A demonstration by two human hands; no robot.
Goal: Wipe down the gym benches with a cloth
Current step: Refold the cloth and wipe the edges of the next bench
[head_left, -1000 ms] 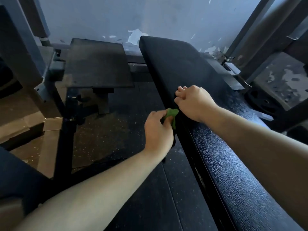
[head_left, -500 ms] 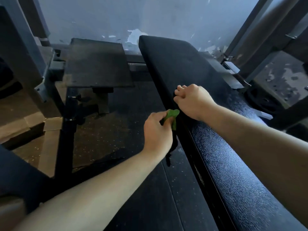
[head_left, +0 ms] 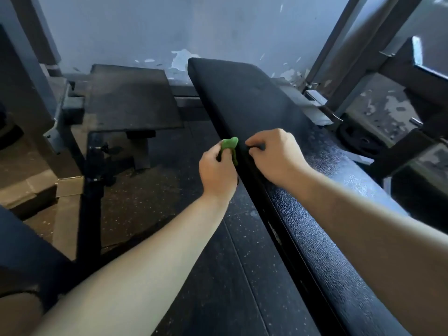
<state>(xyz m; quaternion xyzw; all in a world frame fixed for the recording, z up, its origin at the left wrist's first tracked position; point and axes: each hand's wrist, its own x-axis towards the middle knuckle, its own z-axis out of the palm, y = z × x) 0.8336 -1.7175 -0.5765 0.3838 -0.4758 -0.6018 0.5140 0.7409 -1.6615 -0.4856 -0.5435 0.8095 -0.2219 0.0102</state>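
Note:
A long black padded gym bench (head_left: pixel 315 214) runs from the lower right toward the far wall. My left hand (head_left: pixel 218 173) grips a small green cloth (head_left: pixel 229 143) right against the bench's left side edge, about halfway along. Just to the right, my right hand (head_left: pixel 274 154) rests on the top of the pad near that edge. Its fingers are curled under, and I see nothing in them. The hands are a few centimetres apart.
A second, smaller dark pad (head_left: pixel 131 103) on a black metal post (head_left: pixel 91 190) stands to the left. Grey steel rack uprights (head_left: pixel 339 57) and a weight plate (head_left: pixel 358 141) sit to the right of the bench. Speckled rubber flooring (head_left: pixel 218 275) lies between the benches.
My left hand has moved the green cloth a little farther along the bench edge, level with my right fingers. My right hand has barely moved.

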